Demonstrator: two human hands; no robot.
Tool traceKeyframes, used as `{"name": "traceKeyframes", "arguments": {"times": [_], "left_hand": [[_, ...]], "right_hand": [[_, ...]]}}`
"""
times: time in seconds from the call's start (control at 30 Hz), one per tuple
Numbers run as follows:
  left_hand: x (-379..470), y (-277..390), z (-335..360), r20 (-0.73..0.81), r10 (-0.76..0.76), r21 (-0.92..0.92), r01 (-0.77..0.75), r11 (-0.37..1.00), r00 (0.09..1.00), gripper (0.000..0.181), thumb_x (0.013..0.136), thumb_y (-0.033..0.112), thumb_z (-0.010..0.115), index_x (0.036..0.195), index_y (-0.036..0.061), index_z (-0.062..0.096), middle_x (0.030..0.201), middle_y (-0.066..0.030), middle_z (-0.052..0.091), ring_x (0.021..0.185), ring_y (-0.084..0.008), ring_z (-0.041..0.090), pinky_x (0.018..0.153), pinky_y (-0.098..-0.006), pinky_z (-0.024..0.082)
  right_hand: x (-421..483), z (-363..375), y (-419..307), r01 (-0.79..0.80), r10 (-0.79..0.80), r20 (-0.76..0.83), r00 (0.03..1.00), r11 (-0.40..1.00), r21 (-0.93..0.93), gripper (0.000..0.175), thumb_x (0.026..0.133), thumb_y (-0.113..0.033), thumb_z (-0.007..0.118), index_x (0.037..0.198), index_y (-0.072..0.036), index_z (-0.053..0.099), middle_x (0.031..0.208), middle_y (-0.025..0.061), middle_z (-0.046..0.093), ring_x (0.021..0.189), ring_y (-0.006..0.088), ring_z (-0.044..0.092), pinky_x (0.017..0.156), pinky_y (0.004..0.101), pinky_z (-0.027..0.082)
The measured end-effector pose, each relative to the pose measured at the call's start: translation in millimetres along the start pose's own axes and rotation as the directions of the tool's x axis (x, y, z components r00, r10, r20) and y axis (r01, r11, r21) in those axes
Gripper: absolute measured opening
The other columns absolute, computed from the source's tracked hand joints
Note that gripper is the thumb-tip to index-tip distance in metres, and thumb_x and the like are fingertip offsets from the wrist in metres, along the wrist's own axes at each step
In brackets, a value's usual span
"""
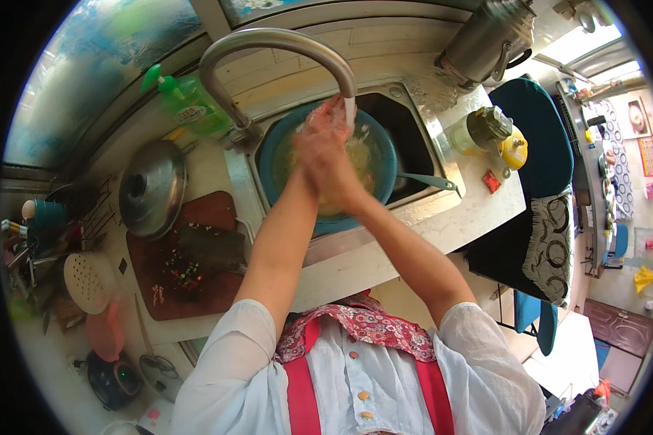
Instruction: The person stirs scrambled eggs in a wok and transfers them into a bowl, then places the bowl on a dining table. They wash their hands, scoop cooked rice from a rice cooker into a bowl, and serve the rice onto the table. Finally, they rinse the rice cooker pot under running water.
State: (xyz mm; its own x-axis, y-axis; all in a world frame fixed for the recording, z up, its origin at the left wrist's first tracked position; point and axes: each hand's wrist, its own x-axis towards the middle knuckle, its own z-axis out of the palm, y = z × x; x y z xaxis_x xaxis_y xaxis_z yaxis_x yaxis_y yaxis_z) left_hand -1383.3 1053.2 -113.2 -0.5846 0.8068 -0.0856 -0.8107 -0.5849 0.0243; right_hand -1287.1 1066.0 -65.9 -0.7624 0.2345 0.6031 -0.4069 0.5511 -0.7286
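My left hand (329, 117) is wet and reaches under the spout of a curved metal faucet (283, 39). Running water (350, 111) falls beside its fingers. Across the back of that hand and its wrist lies my right hand (326, 163), blurred by motion; its fingers are hard to make out. Below both hands a blue plastic basin (386, 168) sits in the steel sink (419, 136). Cloudy water with pale pieces (362, 155) partly shows in the basin. A blue-green utensil handle (430, 180) rests over the sink's right rim.
Left of the sink, a cleaver (212, 247) and chopped bits lie on a brown cutting board (168, 296), near a pan lid (152, 190). A green soap pump bottle (188, 103) stands behind. To the right are a thermos flask (490, 43), a lidded jar (476, 133) and a red packet (491, 181).
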Motion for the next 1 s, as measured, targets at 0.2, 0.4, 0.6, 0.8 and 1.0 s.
{"name": "traceKeyframes", "arguments": {"times": [0.2, 0.4, 0.6, 0.8, 1.0], "left_hand": [[4.1, -31.3, 2.9, 0.216, -0.084, 0.187, 0.043, 0.981, 0.973, 0.044, 0.09, 0.04, 0.035, 0.114, 0.005, 0.047, 0.11, -0.0126, 0.053, 0.1, -0.0289, 0.049, 0.094, -0.0427, 0.036], [12.6, -30.1, -1.1, -0.093, -0.008, 0.253, 0.031, 0.967, 0.996, 0.051, 0.089, 0.047, 0.038, 0.121, 0.0066, 0.042, 0.112, -0.0134, 0.051, 0.102, -0.0277, 0.049, 0.092, -0.0437, 0.037], [23.1, -28.6, -22.8, -0.265, -0.237, 0.099, 0.271, 0.958, 0.935, 0.041, 0.085, 0.031, 0.052, 0.114, 0.0025, 0.048, 0.108, -0.0219, 0.05, 0.098, -0.0283, 0.05, 0.081, -0.0348, 0.047], [-1.8, -32.1, 14.4, 0.188, -0.103, 0.585, -0.196, -0.787, 0.977, 0.037, 0.08, 0.02, 0.054, 0.114, 0.0069, 0.048, 0.116, -0.0127, 0.048, 0.105, -0.0255, 0.048, 0.086, -0.0336, 0.041], [-5.4, -12.7, -12.2, 0.255, -0.431, 0.465, -0.501, -0.73, 0.866, 0.031, 0.079, 0.018, 0.054, 0.108, 0.0084, 0.052, 0.111, -0.0126, 0.051, 0.104, -0.0269, 0.048, 0.089, -0.034, 0.038]], "right_hand": [[34.7, -32.3, 23.2, -0.418, 0.479, 0.057, 0.876, 0.813, -0.405, 0.04, 0.083, -0.023, 0.046, 0.121, -0.009, 0.047, 0.121, 0.017, 0.047, 0.115, 0.0336, 0.039, 0.096, 0.0449, 0.026], [-0.1, -11.6, 13.7, 0.003, -0.005, -0.003, 1.0, 0.901, -0.434, 0.041, 0.079, -0.023, 0.05, 0.116, -0.006, 0.05, 0.126, 0.0144, 0.045, 0.12, 0.0338, 0.034, 0.099, 0.05, 0.022], [9.6, -26.8, 29.8, -0.226, 0.216, -0.069, 0.974, 0.898, -0.378, 0.031, 0.081, -0.02, 0.044, 0.108, -0.009, 0.055, 0.119, 0.0154, 0.049, 0.117, 0.0316, 0.04, 0.1, 0.0506, 0.021], [3.0, -23.5, 0.7, 0.28, -0.235, 0.302, 0.924, 0.953, -0.116, 0.015, 0.077, -0.019, 0.051, 0.084, -0.011, 0.062, 0.086, 0.0056, 0.062, 0.09, 0.0278, 0.057, 0.087, 0.05, 0.037], [38.7, -45.3, 77.0, 0.132, 0.18, 0.552, 0.814, 0.868, -0.478, 0.012, 0.076, -0.018, 0.055, 0.076, -0.007, 0.059, 0.076, 0.0069, 0.061, 0.072, 0.0254, 0.058, 0.066, 0.0416, 0.045]]}}
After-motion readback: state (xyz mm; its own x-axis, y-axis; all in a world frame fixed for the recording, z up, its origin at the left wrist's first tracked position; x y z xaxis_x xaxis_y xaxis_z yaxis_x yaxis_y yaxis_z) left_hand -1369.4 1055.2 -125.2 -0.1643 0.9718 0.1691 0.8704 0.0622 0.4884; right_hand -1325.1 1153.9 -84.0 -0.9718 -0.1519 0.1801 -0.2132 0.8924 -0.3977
